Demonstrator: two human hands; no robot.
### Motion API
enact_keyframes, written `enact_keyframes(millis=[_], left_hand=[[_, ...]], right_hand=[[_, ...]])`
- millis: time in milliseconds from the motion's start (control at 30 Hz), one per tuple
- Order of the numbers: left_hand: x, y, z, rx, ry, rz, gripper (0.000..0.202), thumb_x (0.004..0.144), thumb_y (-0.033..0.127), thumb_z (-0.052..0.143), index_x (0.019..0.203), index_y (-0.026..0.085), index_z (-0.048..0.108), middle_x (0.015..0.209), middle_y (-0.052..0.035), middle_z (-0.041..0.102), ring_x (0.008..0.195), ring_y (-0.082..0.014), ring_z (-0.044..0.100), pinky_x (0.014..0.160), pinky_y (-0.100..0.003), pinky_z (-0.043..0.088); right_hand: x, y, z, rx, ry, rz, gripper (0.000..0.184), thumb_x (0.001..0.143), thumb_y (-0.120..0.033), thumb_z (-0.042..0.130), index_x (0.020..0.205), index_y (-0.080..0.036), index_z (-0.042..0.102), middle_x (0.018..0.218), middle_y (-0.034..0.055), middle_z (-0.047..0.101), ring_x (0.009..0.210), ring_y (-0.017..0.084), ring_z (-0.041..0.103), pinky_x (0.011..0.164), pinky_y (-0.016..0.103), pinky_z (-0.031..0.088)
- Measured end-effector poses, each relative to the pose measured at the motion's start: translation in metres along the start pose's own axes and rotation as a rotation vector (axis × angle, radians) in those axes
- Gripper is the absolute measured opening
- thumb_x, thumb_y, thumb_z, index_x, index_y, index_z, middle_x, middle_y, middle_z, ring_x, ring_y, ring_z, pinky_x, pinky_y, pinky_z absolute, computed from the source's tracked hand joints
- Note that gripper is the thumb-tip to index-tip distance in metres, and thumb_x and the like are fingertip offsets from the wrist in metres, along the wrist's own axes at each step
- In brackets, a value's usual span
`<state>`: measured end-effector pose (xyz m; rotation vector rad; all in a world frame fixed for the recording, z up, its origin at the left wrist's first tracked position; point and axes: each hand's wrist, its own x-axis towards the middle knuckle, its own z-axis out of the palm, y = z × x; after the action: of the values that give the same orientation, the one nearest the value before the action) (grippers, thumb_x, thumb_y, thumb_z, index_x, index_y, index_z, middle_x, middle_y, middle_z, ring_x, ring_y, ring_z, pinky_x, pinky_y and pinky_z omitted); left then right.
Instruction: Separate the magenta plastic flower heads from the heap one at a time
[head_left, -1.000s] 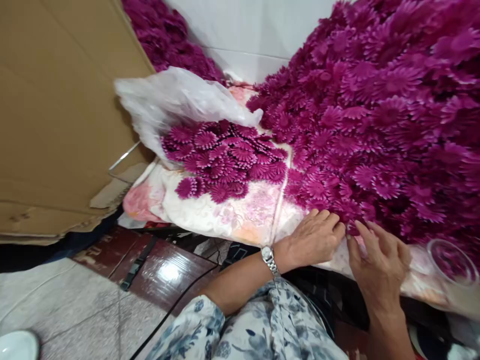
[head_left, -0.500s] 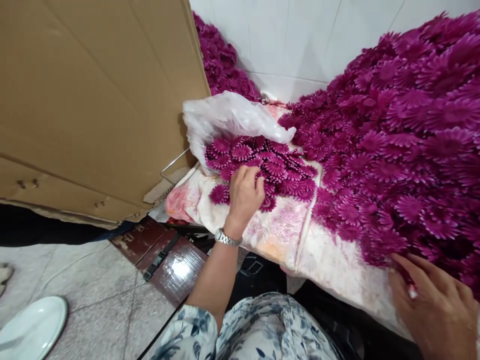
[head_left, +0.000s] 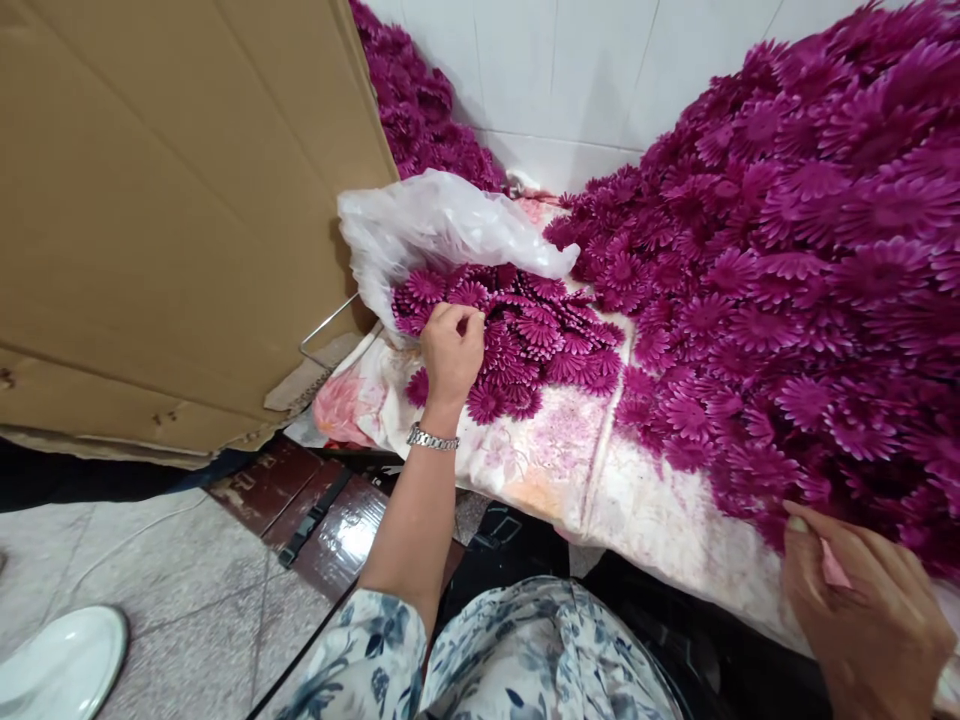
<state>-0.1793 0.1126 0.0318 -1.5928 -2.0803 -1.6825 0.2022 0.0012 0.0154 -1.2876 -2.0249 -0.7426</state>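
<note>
My left hand (head_left: 451, 350), with a metal watch on the wrist, rests on a small pile of magenta fabric flowers (head_left: 525, 335) spilling from a clear plastic bag (head_left: 435, 225). Its fingers are curled in a pinch among the petals. My right hand (head_left: 862, 610) is at the lower right, at the near edge of a large heap of the same flowers (head_left: 787, 280), fingers bent around something pink that I cannot make out. Both piles lie on a white and pink floral cloth (head_left: 555, 460).
A big cardboard sheet (head_left: 165, 200) leans at the left, with more flowers behind it. White tiled wall (head_left: 570, 70) at the back. A white dish (head_left: 60, 665) sits on the grey floor at lower left. A dark red glossy board (head_left: 330, 530) lies under the cloth's edge.
My left hand left the big heap, crossed to the small pile by the bag, and now pinches there. My right hand stayed at the heap's edge. The camera turned left.
</note>
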Motion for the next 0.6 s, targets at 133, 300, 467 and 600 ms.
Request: enact_keyframes(millis=[133,300,467,600], left_hand=[[0.000,0.005,-0.011,-0.247,0.076,-0.147,0.013,0.072,0.019,0.056,0.061,0.017,0.062,0.059,0.0030,0.053,0.059,-0.0106,0.048,0.063,-0.023,0.040],[-0.010,0.025,-0.021,-0.620,0.110,-0.293,0.007,0.067,0.016,0.061,0.060,0.016,0.062,0.053,0.0049,0.048,0.051,-0.0073,0.042,0.055,-0.021,0.035],[-0.055,0.059,-0.015,-1.033,-0.136,-0.505,0.005,0.063,0.014,0.066,0.059,0.016,0.063,0.055,0.0036,0.052,0.053,-0.0076,0.046,0.057,-0.021,0.038],[-0.108,0.088,-0.009,-1.204,-0.426,-0.805,0.007,0.061,0.020,0.071,0.063,0.015,0.067,0.062,0.0015,0.058,0.059,-0.0081,0.049,0.061,-0.021,0.041]], right_hand=[[0.003,0.000,-0.006,-0.010,0.038,-0.010,0.009,0.076,-0.014,0.061,0.084,-0.020,0.063,0.064,0.0052,0.068,0.052,0.019,0.058,0.052,0.032,0.046],[0.009,-0.002,-0.007,-0.034,0.084,0.017,0.021,0.074,-0.010,0.061,0.089,-0.025,0.063,0.057,0.0026,0.065,0.046,0.018,0.055,0.046,0.032,0.041],[0.012,-0.019,-0.011,0.119,0.012,0.142,0.015,0.076,-0.010,0.060,0.087,-0.019,0.065,0.069,0.0047,0.068,0.060,0.017,0.059,0.061,0.031,0.047],[0.021,-0.048,-0.013,0.401,-0.109,0.226,0.020,0.079,-0.013,0.058,0.097,-0.017,0.064,0.078,0.0057,0.067,0.071,0.017,0.058,0.070,0.032,0.047]])
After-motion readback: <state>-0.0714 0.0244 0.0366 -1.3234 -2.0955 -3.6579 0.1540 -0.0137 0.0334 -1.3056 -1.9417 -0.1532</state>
